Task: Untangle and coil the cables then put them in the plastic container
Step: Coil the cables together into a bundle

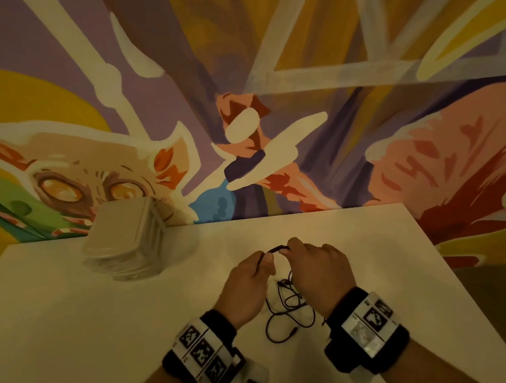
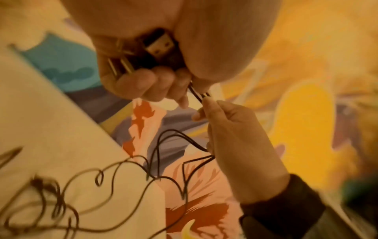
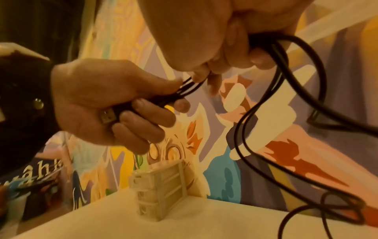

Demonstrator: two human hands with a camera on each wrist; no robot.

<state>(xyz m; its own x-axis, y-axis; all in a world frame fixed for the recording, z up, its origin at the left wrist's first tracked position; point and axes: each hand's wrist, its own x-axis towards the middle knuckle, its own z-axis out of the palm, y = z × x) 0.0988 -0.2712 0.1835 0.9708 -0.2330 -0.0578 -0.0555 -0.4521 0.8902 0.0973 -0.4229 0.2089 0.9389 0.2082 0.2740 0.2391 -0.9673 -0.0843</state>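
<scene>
Thin black cables lie in a loose tangle on the white table, between my wrists. My left hand grips a bundle of cable ends, with a USB plug and metal prongs showing in its palm; the USB plug also shows in the right wrist view. My right hand pinches the same strands just beside the left fingers, and more cable loops hang from its curled fingers. The clear plastic container stands at the table's back left.
A painted mural wall runs right behind the table's far edge. The table's right edge slants down toward me. The container looks like a stack of clear tubs with lids.
</scene>
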